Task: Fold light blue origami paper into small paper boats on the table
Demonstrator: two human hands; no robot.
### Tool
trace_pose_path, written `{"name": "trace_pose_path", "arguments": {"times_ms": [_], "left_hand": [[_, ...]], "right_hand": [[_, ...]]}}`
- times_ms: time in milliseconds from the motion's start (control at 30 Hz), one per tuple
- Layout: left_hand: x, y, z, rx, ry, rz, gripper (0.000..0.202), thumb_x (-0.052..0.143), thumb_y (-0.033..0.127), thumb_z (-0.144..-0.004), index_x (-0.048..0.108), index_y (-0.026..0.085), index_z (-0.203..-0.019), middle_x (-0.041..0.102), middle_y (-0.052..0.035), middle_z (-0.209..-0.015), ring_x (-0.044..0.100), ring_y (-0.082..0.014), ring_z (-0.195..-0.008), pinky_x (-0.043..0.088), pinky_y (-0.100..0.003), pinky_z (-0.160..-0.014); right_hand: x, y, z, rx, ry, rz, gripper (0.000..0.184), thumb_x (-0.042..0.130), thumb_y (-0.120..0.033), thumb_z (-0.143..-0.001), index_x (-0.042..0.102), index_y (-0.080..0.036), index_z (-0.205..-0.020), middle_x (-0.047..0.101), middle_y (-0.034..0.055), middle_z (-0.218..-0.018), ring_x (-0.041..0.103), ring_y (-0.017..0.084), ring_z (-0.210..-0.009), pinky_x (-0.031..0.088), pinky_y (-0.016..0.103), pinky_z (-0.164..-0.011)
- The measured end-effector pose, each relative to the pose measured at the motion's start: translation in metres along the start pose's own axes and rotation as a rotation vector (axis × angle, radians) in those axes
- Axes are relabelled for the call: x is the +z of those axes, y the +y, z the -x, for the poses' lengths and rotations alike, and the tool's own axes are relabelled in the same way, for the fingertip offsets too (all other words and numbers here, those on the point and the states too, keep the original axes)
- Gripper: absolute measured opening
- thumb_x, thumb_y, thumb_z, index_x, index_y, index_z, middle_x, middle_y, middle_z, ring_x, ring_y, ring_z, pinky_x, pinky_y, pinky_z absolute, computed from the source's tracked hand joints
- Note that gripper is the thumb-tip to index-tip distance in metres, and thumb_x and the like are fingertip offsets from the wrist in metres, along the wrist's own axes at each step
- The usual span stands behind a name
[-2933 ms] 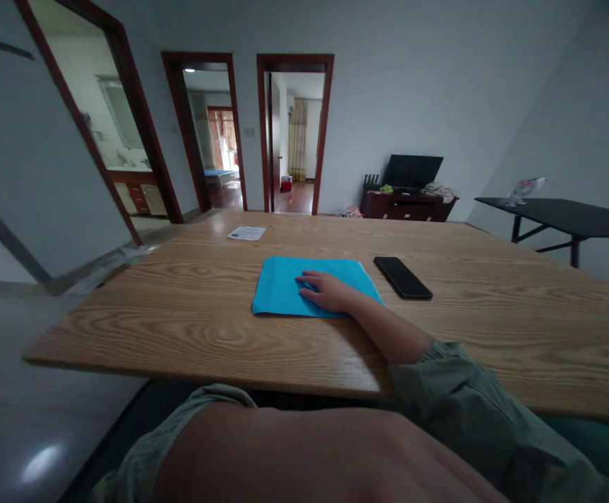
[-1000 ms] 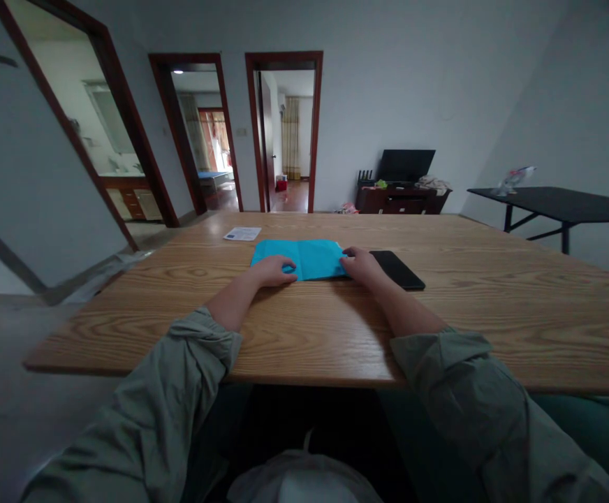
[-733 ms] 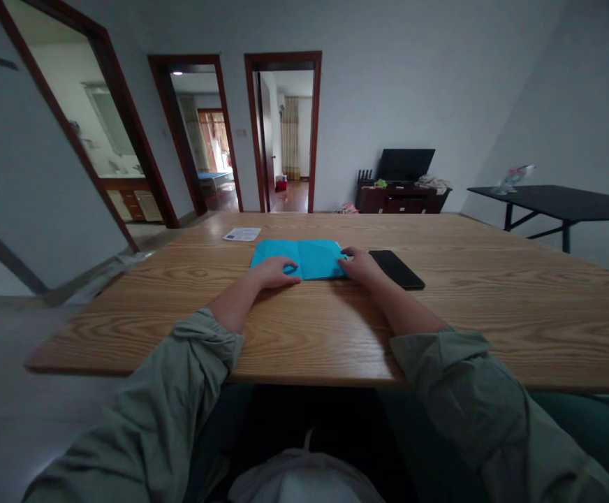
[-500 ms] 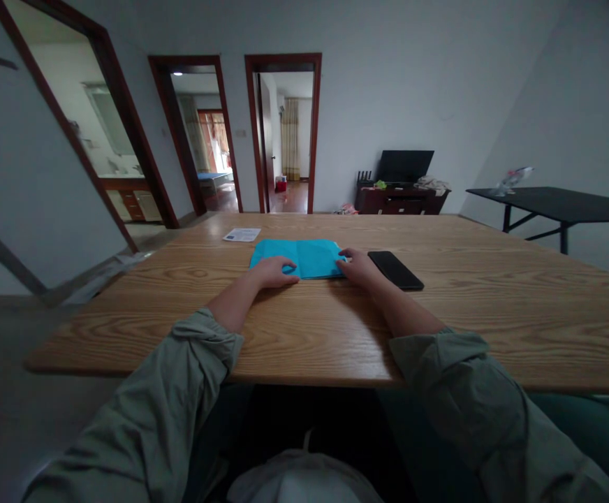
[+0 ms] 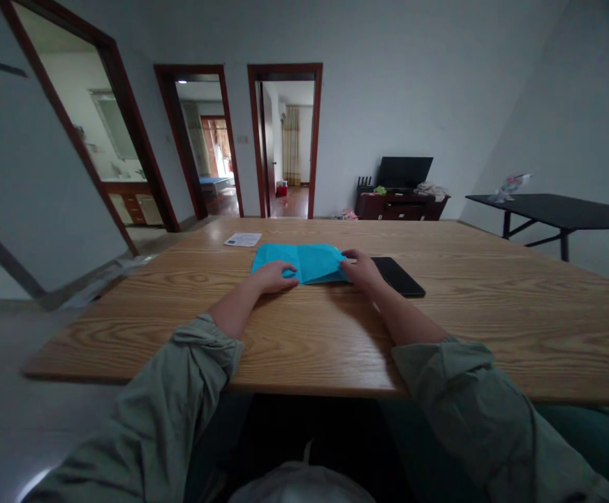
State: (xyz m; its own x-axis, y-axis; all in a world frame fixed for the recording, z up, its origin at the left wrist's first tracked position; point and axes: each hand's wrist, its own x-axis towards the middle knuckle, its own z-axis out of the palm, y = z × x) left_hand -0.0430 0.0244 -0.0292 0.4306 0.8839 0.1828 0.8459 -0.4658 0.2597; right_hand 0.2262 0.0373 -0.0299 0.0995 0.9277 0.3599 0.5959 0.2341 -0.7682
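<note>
A folded sheet of bright blue paper [image 5: 312, 260] lies on the wooden table with a crease down its middle. My left hand [image 5: 272, 276] holds it at the front left, fingers curved over the sheet and thumb by the front edge. At the right edge, my right hand [image 5: 357, 269] pinches the paper between thumb and fingers. The front right part of the upper layer is raised slightly off the layer beneath. Part of the paper's left and right ends is hidden under my hands. A black smartphone [image 5: 399, 276] lies just right of my right hand.
A white printed card [image 5: 242, 239] lies beyond the paper at the left on the wooden table [image 5: 304, 349]. A black folding table [image 5: 561, 209] with a clear plastic item stands at the right. A television [image 5: 405, 172] on a dark cabinet and doorways are at the back.
The right side of the paper's upper layer has lifted a little with my right hand. My left hand stays at the same place on the sheet. The view has tilted slightly upward.
</note>
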Motion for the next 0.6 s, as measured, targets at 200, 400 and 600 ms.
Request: {"name": "trace_pose_path", "arguments": {"times_ms": [200, 400, 600], "left_hand": [[0.004, -0.004, -0.002, -0.009, -0.004, 0.01, 0.057, 0.056, 0.062, -0.071, 0.06, 0.027, -0.116, 0.06, -0.0031, -0.121, 0.055, -0.0238, -0.108, 0.042, -0.029, -0.091], [0.005, -0.003, -0.001, -0.005, 0.008, -0.006, 0.052, 0.053, 0.061, -0.074, 0.062, 0.028, -0.113, 0.061, -0.0029, -0.119, 0.056, -0.0233, -0.107, 0.042, -0.029, -0.089], [0.001, 0.002, 0.0, -0.011, 0.006, -0.002, 0.048, 0.05, 0.058, -0.077, 0.063, 0.027, -0.112, 0.062, -0.0029, -0.117, 0.057, -0.0229, -0.105, 0.044, -0.029, -0.088]], "right_hand": [[-0.003, -0.011, 0.001, 0.264, 0.022, -0.727, 0.045, 0.062, -0.024, -0.066, 0.05, -0.022, -0.11, 0.062, 0.0016, -0.084, 0.058, 0.012, -0.067, 0.051, 0.026, -0.062], [-0.002, -0.01, 0.002, 0.31, -0.007, -0.491, 0.044, 0.06, -0.027, -0.07, 0.054, -0.02, -0.113, 0.062, 0.0071, -0.102, 0.06, 0.014, -0.073, 0.049, 0.024, -0.054], [-0.001, 0.002, -0.001, 0.081, -0.015, 0.037, 0.058, 0.058, -0.03, -0.073, 0.049, -0.017, -0.129, 0.062, 0.012, -0.115, 0.063, 0.022, -0.09, 0.049, 0.033, -0.078]]}}
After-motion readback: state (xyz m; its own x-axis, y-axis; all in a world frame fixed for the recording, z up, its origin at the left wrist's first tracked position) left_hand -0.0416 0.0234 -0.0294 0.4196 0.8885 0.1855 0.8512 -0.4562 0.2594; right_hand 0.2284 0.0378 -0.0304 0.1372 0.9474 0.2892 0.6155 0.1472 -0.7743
